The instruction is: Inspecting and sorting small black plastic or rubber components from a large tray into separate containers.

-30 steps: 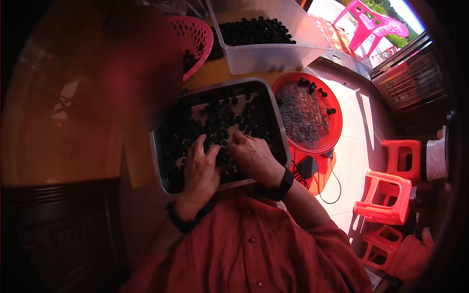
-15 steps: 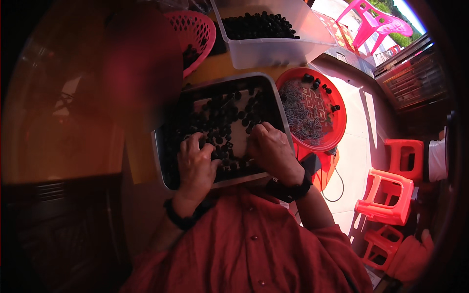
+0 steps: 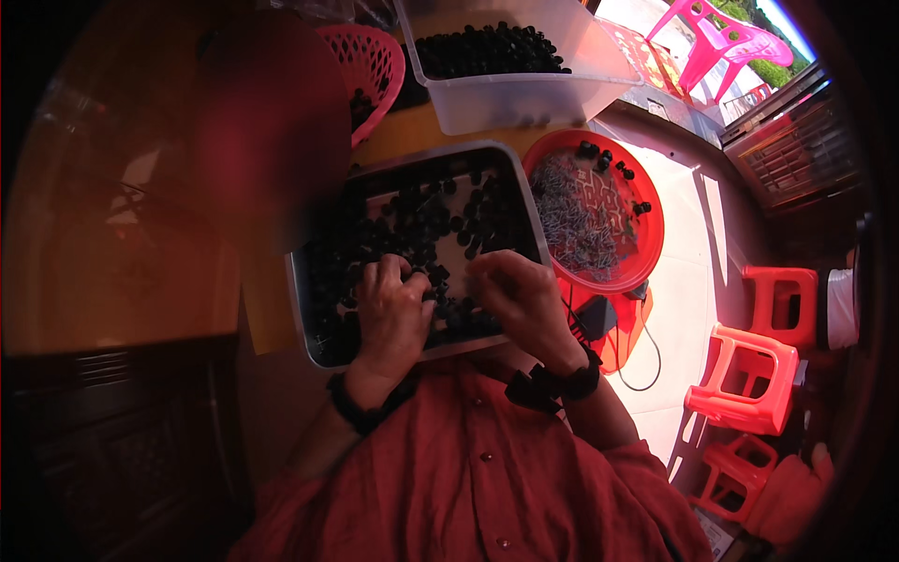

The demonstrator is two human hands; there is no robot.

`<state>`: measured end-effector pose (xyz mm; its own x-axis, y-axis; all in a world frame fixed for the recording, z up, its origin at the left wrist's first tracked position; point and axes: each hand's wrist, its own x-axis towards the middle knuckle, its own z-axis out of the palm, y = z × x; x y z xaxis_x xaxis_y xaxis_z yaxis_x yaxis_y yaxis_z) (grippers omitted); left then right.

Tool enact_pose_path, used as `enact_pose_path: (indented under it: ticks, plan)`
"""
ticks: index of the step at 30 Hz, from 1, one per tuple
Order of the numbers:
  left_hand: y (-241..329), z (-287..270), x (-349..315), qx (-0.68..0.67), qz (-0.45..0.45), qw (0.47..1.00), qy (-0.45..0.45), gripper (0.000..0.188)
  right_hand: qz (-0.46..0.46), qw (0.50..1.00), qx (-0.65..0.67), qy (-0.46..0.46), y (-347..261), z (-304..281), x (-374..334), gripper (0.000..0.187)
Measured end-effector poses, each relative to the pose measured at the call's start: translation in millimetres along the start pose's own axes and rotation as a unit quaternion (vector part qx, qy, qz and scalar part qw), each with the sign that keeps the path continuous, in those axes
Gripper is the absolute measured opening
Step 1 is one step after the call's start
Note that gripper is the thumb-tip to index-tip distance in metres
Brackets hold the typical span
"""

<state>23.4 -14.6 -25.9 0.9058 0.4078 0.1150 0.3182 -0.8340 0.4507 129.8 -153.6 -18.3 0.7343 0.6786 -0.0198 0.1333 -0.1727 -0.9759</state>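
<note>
A metal-rimmed tray (image 3: 530, 211) in front of me holds many small round black parts (image 3: 433, 211), spread in loose clusters. Over its near middle, my left hand (image 3: 391, 314) has its fingers bent and drawn together among the parts; its fingertips partly hide whatever is in them. Across a small gap, my right hand (image 3: 526, 304) is above the tray's near right side, thumb and fingers closed in a pinch, with any held piece hidden. Just right of the tray is a red round tray (image 3: 658, 229) with a heap of thin metal screw-like pieces (image 3: 573, 220) and a few black parts (image 3: 604, 159).
A translucent plastic bin (image 3: 506, 103) of black parts stands beyond the tray, beside a pink perforated basket (image 3: 389, 70). A wooden surface (image 3: 122, 281) lies left. Red stools (image 3: 749, 375) stand right, near a person's hand. A cable (image 3: 646, 386) loops beneath the red round tray.
My left hand has shifted right, toward my right hand. My right hand has drawn slightly nearer to me, and its wrist has moved a little right. The view has tilted slightly.
</note>
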Motion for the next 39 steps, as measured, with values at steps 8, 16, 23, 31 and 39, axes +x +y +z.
enact_pose_path:
  ticks: [8,16,23,31,39]
  plan:
    - [7,-3,2,-0.147,0.025,0.988,0.032,0.022,0.014,0.996,0.081,-0.017,4,9,-5,0.011]
    - [10,-6,-4,-0.189,0.018,0.981,0.047,0.017,-0.116,0.992,-0.051,0.005,-4,17,-7,0.011]
    - [5,-4,-9,-0.168,0.038,0.983,0.067,0.019,-0.178,0.979,-0.101,0.006,0,22,-9,0.009]
    - [4,-7,-14,-0.235,0.034,0.969,0.074,0.019,-0.189,0.977,-0.092,-0.028,-7,18,-10,0.009]
    - [14,-20,-3,-0.334,0.024,0.941,0.052,0.021,0.165,0.936,0.303,-0.075,-9,3,-13,0.015]
